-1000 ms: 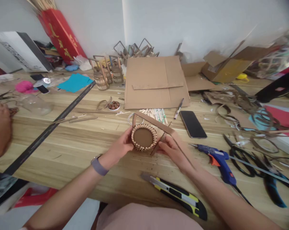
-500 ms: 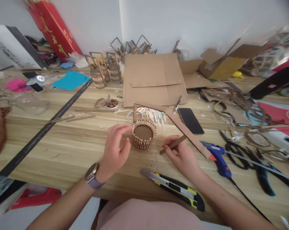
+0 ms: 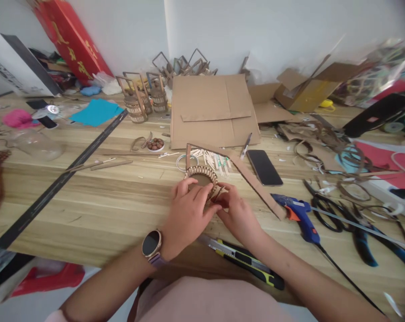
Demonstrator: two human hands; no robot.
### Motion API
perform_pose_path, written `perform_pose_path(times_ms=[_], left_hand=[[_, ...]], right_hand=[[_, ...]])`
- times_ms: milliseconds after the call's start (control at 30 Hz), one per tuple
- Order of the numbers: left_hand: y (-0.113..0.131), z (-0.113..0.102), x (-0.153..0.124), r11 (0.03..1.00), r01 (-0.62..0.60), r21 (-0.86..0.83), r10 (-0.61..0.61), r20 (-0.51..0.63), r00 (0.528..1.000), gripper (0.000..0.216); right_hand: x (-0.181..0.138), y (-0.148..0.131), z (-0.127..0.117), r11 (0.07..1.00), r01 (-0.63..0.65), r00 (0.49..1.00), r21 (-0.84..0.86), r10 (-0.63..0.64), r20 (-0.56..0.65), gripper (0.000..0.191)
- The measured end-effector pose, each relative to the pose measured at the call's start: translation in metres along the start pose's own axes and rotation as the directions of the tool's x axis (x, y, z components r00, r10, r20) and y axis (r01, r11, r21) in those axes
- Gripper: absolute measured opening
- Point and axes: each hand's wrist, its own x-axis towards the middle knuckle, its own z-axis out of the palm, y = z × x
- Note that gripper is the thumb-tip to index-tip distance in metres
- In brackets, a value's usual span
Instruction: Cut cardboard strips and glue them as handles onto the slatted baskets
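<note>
Left hand (image 3: pixel 189 210) first, right at the middle of the frame: it lies palm-down over the small basket (image 3: pixel 201 171), fingers bent across the rim and into the mouth; whether it truly grips, I can't tell. The basket stands mouth-up on the wooden table (image 3: pixel 132 205), dead centre, mostly tucked beneath that hand. It looks light to me, with a stiff wall of little sticks, dry rather than slippery, though those stick ends could well snap or pop loose under a hard squeeze. Best hold, I'd say: gently around the lower wall. And just right of it, the right hand (image 3: pixel 240 215), fingers drawn narrow, apparently pinching a thin brown strip (image 3: pixel 219 192) against the basket's side. Lower centre, the yellow-and-black knife (image 3: pixel 244 257) lies below that wrist. Then the long cardboard band (image 3: pixel 258 184), seemingly joined at the basket's back, bending away rightward; it looks floppy enough to snag a sleeve. Beyond its bend, the phone (image 3: pixel 264 167); further right, the blue glue gun (image 3: pixel 301 212), just touching or nearly touching the band's end.
</note>
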Motion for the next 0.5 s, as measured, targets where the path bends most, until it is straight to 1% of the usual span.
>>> perform_pose_path(times_ms=[100, 233, 300, 367, 433, 500], left_hand=[[0.004, 0.001, 0.003, 0.998, 0.023, 0.059, -0.023, -0.002, 1.0, 0.032], [0.006, 0.005, 0.008, 0.989, 0.008, 0.148, -0.001, -0.047, 0.999, 0.022], [0.007, 0.008, 0.01, 0.987, 0.003, 0.163, 0.008, -0.065, 0.998, 0.019], [0.007, 0.008, 0.012, 0.988, 0.015, 0.152, -0.005, -0.063, 0.998, 0.016], [0.007, 0.008, 0.013, 0.991, 0.034, 0.127, -0.028, -0.048, 0.998, 0.013], [0.006, 0.007, 0.013, 0.994, 0.043, 0.1, -0.039, -0.037, 0.999, 0.011]], right_hand=[[0.001, 0.0, 0.001, 0.999, 0.019, 1.0, -0.044, -0.019, -0.019, 0.058], [0.002, -0.003, 0.002, 0.99, 0.003, 1.0, -0.138, -0.006, -0.023, 0.058], [0.002, -0.004, 0.003, 0.991, 0.013, 1.0, -0.134, -0.015, -0.015, 0.057], [0.002, -0.003, 0.002, 0.997, 0.023, 1.0, -0.08, -0.022, 0.018, 0.056], [0.004, -0.001, -0.006, 0.998, 0.011, 0.999, -0.06, -0.009, 0.035, 0.046], [0.006, 0.0, -0.025, 0.995, -0.014, 1.0, -0.097, 0.014, 0.001, 0.03]])
